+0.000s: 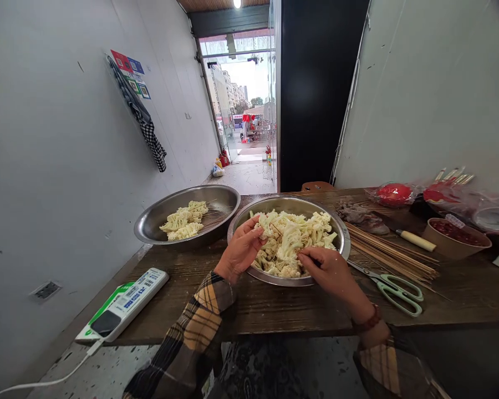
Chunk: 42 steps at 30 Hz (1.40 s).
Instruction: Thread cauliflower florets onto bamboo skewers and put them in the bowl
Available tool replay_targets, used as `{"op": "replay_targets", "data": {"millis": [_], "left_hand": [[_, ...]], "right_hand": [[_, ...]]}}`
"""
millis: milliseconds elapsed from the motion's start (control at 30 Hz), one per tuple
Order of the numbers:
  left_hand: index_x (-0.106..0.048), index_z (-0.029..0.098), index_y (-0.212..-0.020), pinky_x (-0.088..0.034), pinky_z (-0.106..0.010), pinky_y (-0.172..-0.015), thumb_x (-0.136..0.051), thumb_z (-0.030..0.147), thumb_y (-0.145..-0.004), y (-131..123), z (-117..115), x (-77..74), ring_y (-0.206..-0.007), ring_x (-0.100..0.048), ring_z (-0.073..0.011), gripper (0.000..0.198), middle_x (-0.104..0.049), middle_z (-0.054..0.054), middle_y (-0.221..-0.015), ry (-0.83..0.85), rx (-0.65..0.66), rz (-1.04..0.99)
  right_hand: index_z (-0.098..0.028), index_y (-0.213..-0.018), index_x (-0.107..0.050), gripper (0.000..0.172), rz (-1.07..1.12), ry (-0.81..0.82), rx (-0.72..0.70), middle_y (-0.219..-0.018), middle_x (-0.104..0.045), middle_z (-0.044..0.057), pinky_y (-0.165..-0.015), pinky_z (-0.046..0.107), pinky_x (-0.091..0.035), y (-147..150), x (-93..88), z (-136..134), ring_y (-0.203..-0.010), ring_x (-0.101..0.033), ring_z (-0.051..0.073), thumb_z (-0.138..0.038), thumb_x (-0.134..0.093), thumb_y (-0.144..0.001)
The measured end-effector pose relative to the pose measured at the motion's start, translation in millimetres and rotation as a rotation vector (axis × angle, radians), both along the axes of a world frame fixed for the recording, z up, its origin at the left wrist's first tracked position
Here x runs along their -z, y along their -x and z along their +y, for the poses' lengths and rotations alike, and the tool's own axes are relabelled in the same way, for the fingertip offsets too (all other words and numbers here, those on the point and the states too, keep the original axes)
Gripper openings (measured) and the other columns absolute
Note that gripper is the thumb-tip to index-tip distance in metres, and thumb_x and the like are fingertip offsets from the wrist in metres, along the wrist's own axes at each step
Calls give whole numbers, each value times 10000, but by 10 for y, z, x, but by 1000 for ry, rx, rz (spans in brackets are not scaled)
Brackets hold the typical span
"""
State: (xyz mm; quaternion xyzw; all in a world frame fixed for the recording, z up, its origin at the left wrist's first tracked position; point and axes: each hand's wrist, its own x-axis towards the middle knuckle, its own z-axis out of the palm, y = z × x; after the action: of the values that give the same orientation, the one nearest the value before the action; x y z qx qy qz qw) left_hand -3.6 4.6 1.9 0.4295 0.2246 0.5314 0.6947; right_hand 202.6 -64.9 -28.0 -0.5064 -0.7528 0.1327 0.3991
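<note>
A wide metal basin [344, 233] full of cauliflower florets [311, 227] stands in front of me. Over its left side, my left hand [242, 249] has thumb and fingers closed on a cauliflower piece [266, 223]. A short length of thin stick seems to show beside that piece. At the basin's front right, my right hand [326, 270] pinches the lower edge of a larger floret [290, 243]; its fingertips are partly hidden. To the left, a second metal basin [227, 200] holds skewered cauliflower [183, 219] with thin sticks showing.
Right of the basin lie bamboo skewers [395, 252], green-handled scissors [399, 291] and a wooden-handled knife [416, 240]. A bowl of dark red food [457, 238] and red plastic-wrapped items [393, 194] stand farther right. A white boxy device [139, 299] with a cable lies at the left.
</note>
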Motion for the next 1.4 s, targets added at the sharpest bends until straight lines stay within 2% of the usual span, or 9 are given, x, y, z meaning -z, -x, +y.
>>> {"op": "replay_targets", "data": {"millis": [133,467,900,1033,1133,1267,1400], "left_hand": [[-623,159,-1075,-428,-188,-573,-745,118,-671,16,2,9,-693,-538,-73,423,-632,-21,-932,-13,2,-9],[-592,165,-1063,-472,-166,-558,-752,115,-673,15,19,33,-667,-559,-62,424,-627,-6,-893,7,-50,-13],[-616,133,-1010,-468,-173,-547,-696,123,-720,10,14,-3,-663,-569,-77,301,-641,-38,-871,3,71,19],[-625,127,-923,-451,-164,-527,-689,110,-708,14,18,-4,-643,-558,-68,226,-625,-20,-811,37,106,0],[-626,127,-882,-440,-160,-519,-685,97,-699,12,8,-21,-636,-550,-66,195,-615,-10,-794,64,108,-4],[-638,133,-932,-428,-157,-527,-678,100,-703,6,-18,-53,-675,-560,-76,235,-632,-27,-849,57,113,35],[-640,123,-893,-412,-159,-524,-689,101,-696,5,-27,-64,-647,-535,-61,205,-619,-24,-829,48,121,63]], "right_hand": [[-203,-704,-642,291,15,1,-1,-666,-662,18,-593,248,-391,0,7,-3,-639,-590,163,-321,-460,-898],[-203,-712,-654,306,4,-11,11,-676,-670,24,-599,250,-387,4,0,-7,-641,-595,163,-329,-454,-907],[-206,-739,-668,299,13,-16,-4,-720,-703,29,-639,268,-422,3,20,-3,-673,-627,175,-329,-454,-909],[-201,-737,-667,306,-1,-10,-13,-742,-708,35,-641,269,-420,2,9,-10,-680,-631,175,-326,-450,-912],[-199,-735,-658,299,8,-3,-30,-738,-702,35,-622,266,-411,-3,-12,-23,-683,-631,177,-322,-451,-912],[-200,-698,-639,331,8,-13,-62,-692,-678,34,-577,261,-395,-10,-38,-35,-641,-609,173,-330,-431,-921],[-200,-715,-649,326,14,-22,-49,-712,-690,40,-599,266,-411,-10,-21,-27,-659,-614,177,-331,-432,-920]]}}
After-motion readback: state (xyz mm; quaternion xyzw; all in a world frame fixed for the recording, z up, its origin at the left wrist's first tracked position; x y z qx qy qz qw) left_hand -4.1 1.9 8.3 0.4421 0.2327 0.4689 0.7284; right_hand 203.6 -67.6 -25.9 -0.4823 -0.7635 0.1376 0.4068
